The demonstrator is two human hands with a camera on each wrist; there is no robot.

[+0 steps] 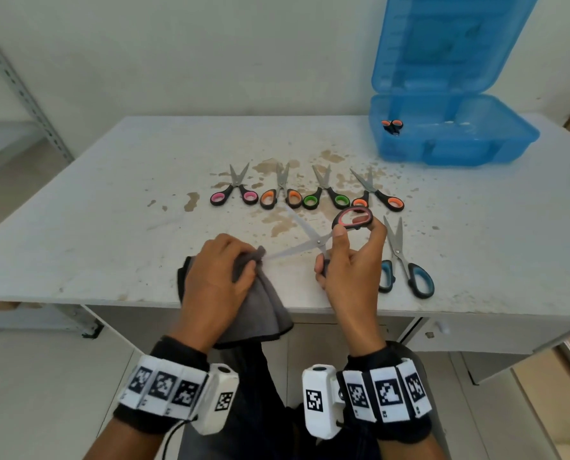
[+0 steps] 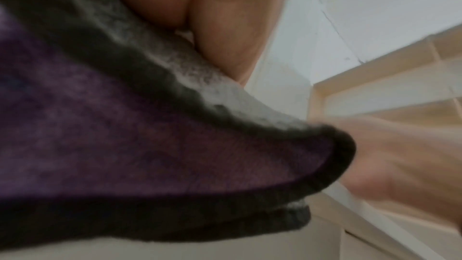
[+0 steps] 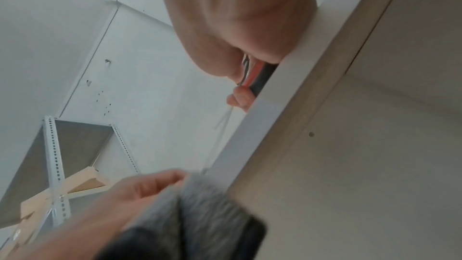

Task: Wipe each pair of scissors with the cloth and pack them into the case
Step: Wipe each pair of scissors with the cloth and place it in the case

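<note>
1. Table (image 1: 110,227): stained white top. All the work sits at the near edge, in front of my wrists.
2. Case (image 1: 453,131): blue, lid up, far right corner. 1 orange-handled pair (image 1: 392,125) already in the left end. Well apart from both hands.
3. Cloth (image 1: 263,307): grey, bunched, hanging over the table edge. My left hand (image 1: 217,277) grips it, fingers curled round the wad. It is blurred in the left wrist view.
4. Row of 4 pairs (image 1: 305,190) mid-table, handles toward me, tips away: pink, orange, green, orange. Untouched, I judge them not yet wiped.
5. Blue-handled pair (image 1: 403,260): flat on the table just right of my right hand, tips pointing away.
6. Red-handled pair (image 1: 320,242): in my right hand (image 1: 350,263), blades spread in a V. Thumb and fingers pinch the top loop, lower fingers curl round the other handle.
7. Key relation: the lower blade's long axis runs left from the pivot, its tip meeting the cloth wad at my left fingertips. Left hand is nearer the blade, right is nearer the case.
8. Step in hand, my guess: wiping that blade. The second blade looks still to do.
</note>
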